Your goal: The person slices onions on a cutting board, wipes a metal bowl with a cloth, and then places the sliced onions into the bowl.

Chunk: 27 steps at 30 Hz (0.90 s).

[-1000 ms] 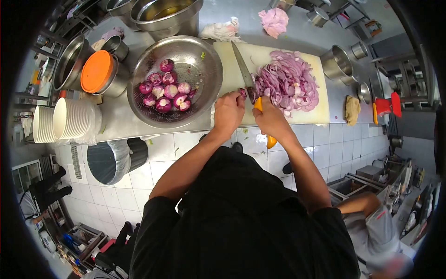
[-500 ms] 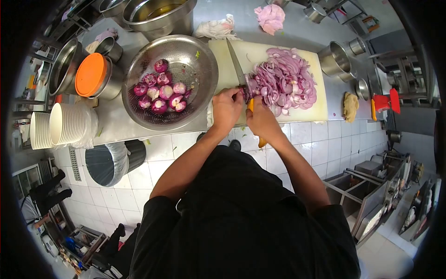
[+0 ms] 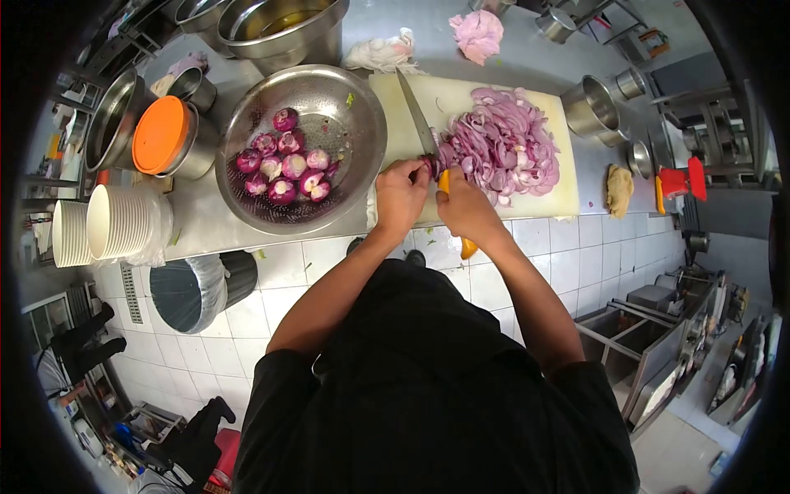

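Observation:
My right hand (image 3: 467, 206) is wrapped round the yellow handle of a long knife (image 3: 416, 111), whose blade points away over the white cutting board (image 3: 399, 136). On the board's left part, my left hand (image 3: 401, 196) closes its fingertips on a red onion (image 3: 429, 164), mostly hidden by the fingers and right beside the blade. A large heap of sliced red onion (image 3: 510, 148) covers the board's right side. To the left of the board stands a perforated steel colander (image 3: 362, 107) with several whole peeled red onions (image 3: 293, 165) in it.
Steel pots (image 3: 284, 41) and a pot with an orange lid (image 3: 160, 134) stand left and behind. Stacked paper cups (image 3: 123, 222) sit near the front edge. A lined bin (image 3: 191, 295) is below. Cloths (image 3: 383, 53) and a steel pot (image 3: 591, 107) lie around the board.
The knife and right hand have shifted very slightly, with the blade still beside the onion. At the lower left, another person's dark-clothed legs have moved and a red object shows there.

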Each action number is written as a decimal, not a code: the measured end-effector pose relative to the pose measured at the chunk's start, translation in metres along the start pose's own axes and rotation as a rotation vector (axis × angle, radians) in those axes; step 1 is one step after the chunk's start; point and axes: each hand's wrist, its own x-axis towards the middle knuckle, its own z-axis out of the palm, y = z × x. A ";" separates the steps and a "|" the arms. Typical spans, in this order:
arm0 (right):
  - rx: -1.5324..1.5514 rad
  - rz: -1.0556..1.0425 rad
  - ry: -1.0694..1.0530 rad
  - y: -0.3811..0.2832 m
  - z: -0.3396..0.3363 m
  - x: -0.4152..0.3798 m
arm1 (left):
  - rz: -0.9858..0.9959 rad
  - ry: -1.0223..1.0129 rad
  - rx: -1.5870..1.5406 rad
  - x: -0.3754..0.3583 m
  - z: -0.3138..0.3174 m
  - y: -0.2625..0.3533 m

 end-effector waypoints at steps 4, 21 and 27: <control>0.170 0.230 -0.251 -0.053 -0.058 -0.034 | -0.023 -0.016 -0.012 -0.002 -0.004 0.002; 0.079 0.057 -0.091 -0.021 -0.024 -0.010 | -0.008 -0.015 0.017 -0.001 -0.003 -0.002; 0.066 0.099 -0.143 -0.033 -0.039 -0.040 | -0.039 -0.018 -0.028 -0.003 -0.001 -0.006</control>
